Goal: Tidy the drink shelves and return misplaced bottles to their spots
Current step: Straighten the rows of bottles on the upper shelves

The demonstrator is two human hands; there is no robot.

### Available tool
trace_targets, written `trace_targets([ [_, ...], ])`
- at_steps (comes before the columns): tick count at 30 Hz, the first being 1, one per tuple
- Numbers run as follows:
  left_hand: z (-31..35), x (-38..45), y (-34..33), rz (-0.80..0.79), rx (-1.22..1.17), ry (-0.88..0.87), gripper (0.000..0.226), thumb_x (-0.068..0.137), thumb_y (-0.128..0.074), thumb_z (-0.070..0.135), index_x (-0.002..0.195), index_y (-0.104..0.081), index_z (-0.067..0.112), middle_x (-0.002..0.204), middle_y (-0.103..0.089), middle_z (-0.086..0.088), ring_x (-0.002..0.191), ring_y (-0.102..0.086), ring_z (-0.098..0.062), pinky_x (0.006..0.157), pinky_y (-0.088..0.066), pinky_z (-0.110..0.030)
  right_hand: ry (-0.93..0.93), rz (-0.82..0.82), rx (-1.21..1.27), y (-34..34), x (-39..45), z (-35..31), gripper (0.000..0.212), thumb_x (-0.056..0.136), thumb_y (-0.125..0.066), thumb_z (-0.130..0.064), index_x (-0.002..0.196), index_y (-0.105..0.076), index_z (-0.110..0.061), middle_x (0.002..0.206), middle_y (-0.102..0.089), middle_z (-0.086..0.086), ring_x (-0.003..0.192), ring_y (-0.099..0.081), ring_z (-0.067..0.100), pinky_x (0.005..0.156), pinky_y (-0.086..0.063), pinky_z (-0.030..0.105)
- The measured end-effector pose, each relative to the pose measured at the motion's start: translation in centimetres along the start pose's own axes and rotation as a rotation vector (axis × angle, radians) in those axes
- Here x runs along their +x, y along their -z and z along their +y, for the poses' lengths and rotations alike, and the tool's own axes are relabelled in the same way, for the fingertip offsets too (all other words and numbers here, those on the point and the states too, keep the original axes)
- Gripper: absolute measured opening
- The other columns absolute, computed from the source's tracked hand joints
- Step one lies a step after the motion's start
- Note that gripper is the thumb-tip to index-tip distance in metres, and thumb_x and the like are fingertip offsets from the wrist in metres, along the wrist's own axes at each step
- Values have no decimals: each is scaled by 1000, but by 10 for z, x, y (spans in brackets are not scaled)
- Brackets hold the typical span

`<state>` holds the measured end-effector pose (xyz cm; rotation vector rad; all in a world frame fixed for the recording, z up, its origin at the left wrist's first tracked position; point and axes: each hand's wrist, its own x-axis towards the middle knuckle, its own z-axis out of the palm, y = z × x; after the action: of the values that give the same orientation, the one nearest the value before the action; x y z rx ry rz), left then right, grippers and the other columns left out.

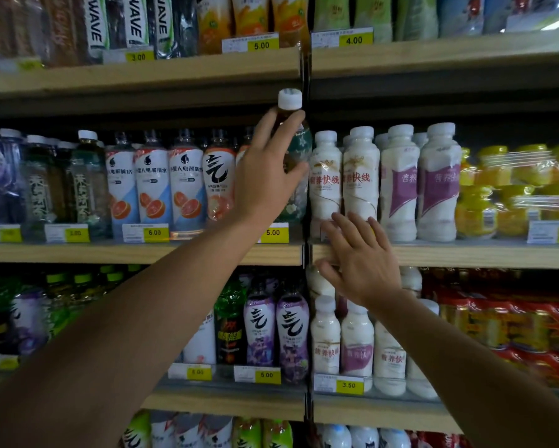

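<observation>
My left hand (265, 169) grips a dark tea bottle (296, 147) with a white cap and a green flowered label. It holds the bottle upright at the right end of the middle shelf's left bay, against the black divider post (305, 76). My right hand (359, 257) is open, fingers spread, resting on the front edge of the middle shelf (465, 255) just below two white milk-drink bottles with red lettering (343, 182). Orange-label drink bottles (171, 182) stand left of the held bottle.
White bottles with purple labels (420, 185) and yellow wrapped packs (514, 189) fill the right bay. Dark tea bottles (84, 179) stand at the far left. The lower shelf holds purple-label bottles (275, 331), white milk bottles (355, 344) and red packs (514, 328).
</observation>
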<state>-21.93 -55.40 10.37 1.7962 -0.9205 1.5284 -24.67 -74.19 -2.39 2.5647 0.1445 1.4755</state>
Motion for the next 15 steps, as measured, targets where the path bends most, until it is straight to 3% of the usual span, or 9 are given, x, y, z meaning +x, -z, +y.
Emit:
trace_targets([
  [2,1,5,15,57,-13,-10,65,86,-74,22,145,-48,20,154,-39,-13,137,-43,-27,106,-36,-24,-8,-26,-1,2,0,-1,68,91,-46,-59,148,-39,-23,152,-42,5,144,-30,30,119,-20,50],
  [5,0,6,40,109,-46,8,66,85,-75,21,145,-48,20,153,-39,-14,139,-35,-21,106,-21,-5,-51,-61,21,6,1,-7,69,90,-45,-58,149,-38,-24,153,-40,5,146,-26,31,120,-18,52],
  [10,-17,-8,74,40,-37,24,67,85,-76,22,146,-48,22,154,-39,-12,138,-37,-20,104,-16,2,-102,-65,75,13,9,-38,70,87,-40,-56,147,-41,-21,153,-40,8,146,-27,34,120,-18,54],
  [12,-28,-16,88,9,-14,52,68,85,-76,24,146,-47,24,155,-38,-10,137,-37,-19,105,-21,-5,-84,-54,101,16,17,-58,71,85,-45,-55,147,-42,-20,152,-41,9,144,-29,35,119,-20,54],
  [15,-46,-31,112,-40,13,98,69,87,-75,26,148,-44,26,158,-35,-7,138,-39,-21,110,-38,-30,-53,-66,121,19,32,-94,75,83,-49,-53,149,-40,-19,153,-40,10,145,-28,34,119,-19,53],
])
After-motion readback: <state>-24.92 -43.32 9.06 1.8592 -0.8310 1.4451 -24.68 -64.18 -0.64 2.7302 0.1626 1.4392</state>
